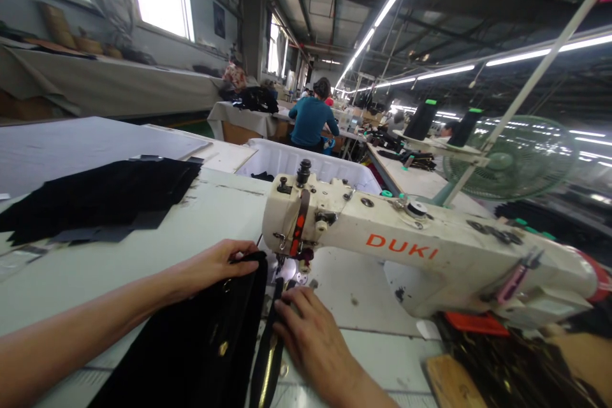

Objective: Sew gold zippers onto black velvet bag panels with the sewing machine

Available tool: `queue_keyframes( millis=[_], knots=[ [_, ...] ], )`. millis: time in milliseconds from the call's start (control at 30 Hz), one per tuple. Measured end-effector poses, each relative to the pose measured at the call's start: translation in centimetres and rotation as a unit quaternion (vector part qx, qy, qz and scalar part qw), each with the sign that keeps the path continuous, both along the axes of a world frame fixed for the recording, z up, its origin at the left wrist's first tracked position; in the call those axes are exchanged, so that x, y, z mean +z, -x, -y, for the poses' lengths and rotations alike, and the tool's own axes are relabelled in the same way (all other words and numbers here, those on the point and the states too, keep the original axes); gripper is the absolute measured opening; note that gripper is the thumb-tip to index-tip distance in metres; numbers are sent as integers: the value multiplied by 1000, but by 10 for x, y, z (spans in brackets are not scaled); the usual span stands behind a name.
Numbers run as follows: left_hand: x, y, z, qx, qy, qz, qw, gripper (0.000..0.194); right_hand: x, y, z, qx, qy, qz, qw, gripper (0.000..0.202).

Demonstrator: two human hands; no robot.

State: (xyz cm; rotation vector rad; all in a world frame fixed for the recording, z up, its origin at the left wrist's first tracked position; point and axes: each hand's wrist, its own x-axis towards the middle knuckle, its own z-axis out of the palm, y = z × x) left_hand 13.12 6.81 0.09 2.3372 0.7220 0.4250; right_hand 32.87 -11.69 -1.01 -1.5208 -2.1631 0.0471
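My left hand is closed on the top edge of a black fabric piece, thumb and fingers pinching it just left of the needle. The fabric hangs toward me and has a few gold-coloured bits on it. My right hand has its fingers curled on a black zipper strip with shiny gold teeth, which runs up toward the presser foot. Fabric and strip lie side by side. The white sewing machine, marked DUKI, stands over them with its lamp lit. My right fingertips are partly hidden.
A stack of black cut pieces lies on the left of the table. Behind the machine is a white bin. Dark strips with gold and a wooden block sit at right. A person in blue sits ahead.
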Motion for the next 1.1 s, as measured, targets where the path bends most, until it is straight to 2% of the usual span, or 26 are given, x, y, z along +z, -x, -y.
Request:
queue_keyframes(
  millis=[100,200,333,467,733,933,1100],
  knots=[
    [-5,-6,10,47,-28,22,998,40,1,0,0,5,3,-1,1000,25],
    [-12,-5,31,93,-86,48,991,43,2,-1,1,8,2,-3,1000,27],
    [-24,8,62,52,-160,22,986,44,3,-1,1,13,2,4,1000,25],
    [-34,16,80,-15,-211,-30,977,56,-3,0,1,4,-21,15,1000,27],
    [-18,18,93,-44,-204,-5,978,55,-13,5,4,-10,-74,47,996,26],
    [-24,17,94,-39,-221,-4,974,51,-15,7,4,-16,-80,50,995,28],
    [-23,15,93,-42,-214,-22,976,56,-14,5,3,-15,-102,43,994,24]
  ],
)
